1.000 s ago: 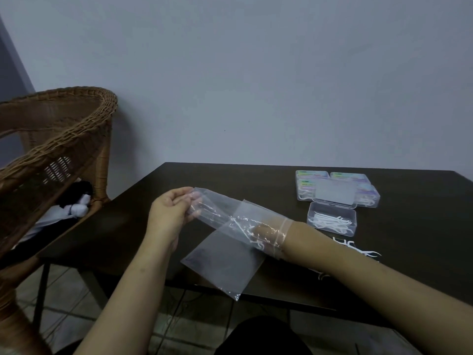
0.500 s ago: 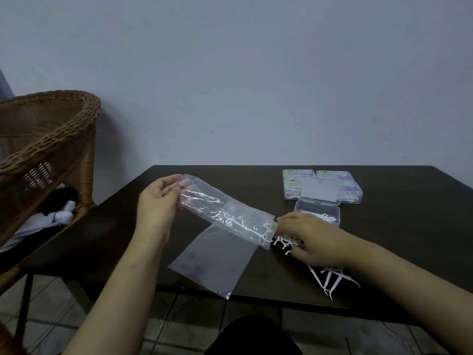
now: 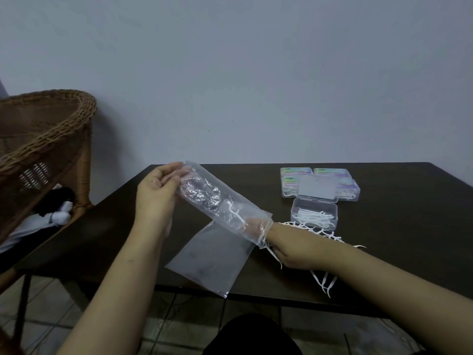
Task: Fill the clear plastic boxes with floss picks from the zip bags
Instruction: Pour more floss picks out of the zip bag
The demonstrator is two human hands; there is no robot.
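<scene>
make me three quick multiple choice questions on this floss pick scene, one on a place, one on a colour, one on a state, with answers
1. Where is the right hand?
A. inside the zip bag
B. on the wicker chair
C. in the open box

2. What colour are the floss picks?
A. green
B. white
C. black

3. How does the nearest clear box stand?
A. lid shut, empty
B. upside down
C. lid open, picks inside

Answers: 1 A, the fingers show through the bag's plastic while the left hand holds its far end. 2 B, the loose ones show white on the dark table. 3 C, the lid tilts back over white picks.
</scene>
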